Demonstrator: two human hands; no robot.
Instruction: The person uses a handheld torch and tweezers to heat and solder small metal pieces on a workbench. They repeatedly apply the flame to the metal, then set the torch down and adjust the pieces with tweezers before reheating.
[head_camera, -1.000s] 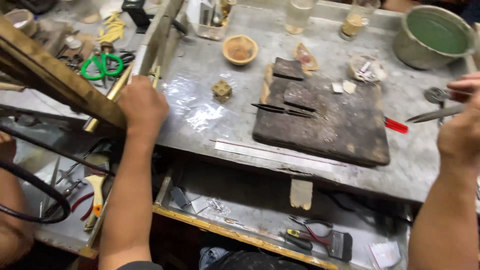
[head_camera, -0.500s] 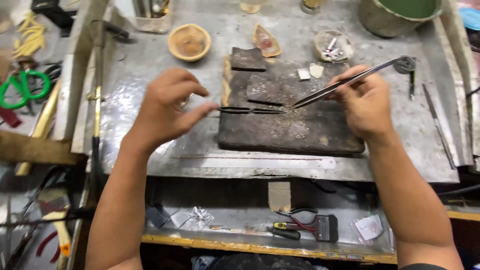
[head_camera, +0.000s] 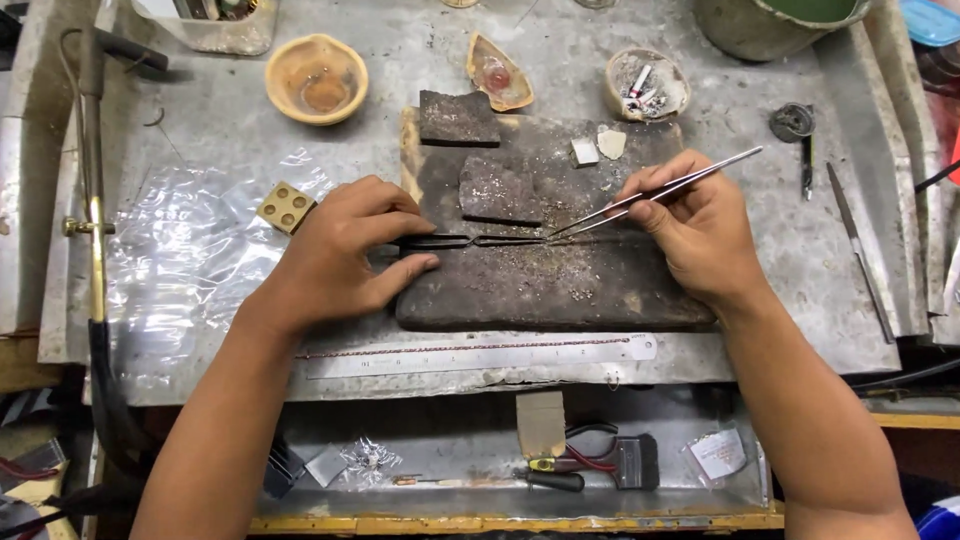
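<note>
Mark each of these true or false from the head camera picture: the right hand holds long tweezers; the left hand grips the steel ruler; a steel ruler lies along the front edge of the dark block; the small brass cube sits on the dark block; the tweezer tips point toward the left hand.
1. The right hand holds long tweezers. True.
2. The left hand grips the steel ruler. False: it holds dark tweezers on the dark block.
3. The steel ruler lies in front of the dark block. True.
4. The brass cube sits on the dark block. False: it rests on the metal bench beside the left hand.
5. The long tweezers' tips point toward the left hand. True.
</note>
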